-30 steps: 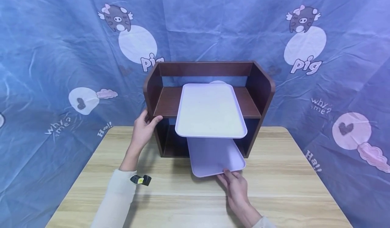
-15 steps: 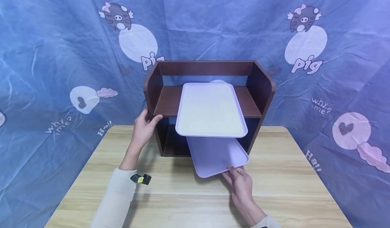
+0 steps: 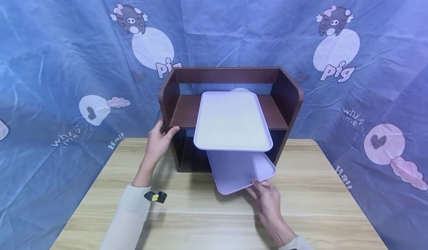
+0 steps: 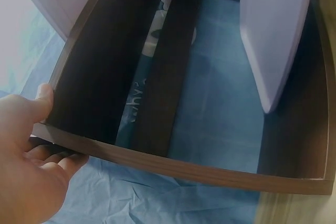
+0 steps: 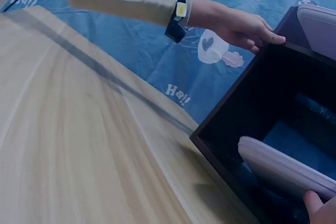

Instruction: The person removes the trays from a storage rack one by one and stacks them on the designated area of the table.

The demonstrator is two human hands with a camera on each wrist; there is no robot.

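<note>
A dark brown two-tier desk shelf (image 3: 287,97) stands on the table. Its left side, by the front edge of the middle board, is gripped by my left hand (image 3: 156,142), thumb in front and fingers round the outer side. A pale lilac tray (image 3: 233,120) lies on the upper tier and juts forward over the front. Below it, a second lilac tray (image 3: 239,172) sticks out of the lower tier at an angle. My right hand (image 3: 270,203) pinches that tray's front edge near its right corner, thumb on top. The lower tray's rear part is hidden beneath the upper one.
The light wood table (image 3: 187,224) extends on both sides and in front of the shelf. A blue printed cloth (image 3: 214,27) hangs behind and at both sides. A black strap with a yellow mark (image 3: 155,197) is on the left sleeve.
My right hand has shifted right, turning the lower tray's front edge to the right and lifting its right corner slightly farther back. My left hand and the upper tray stay put.
</note>
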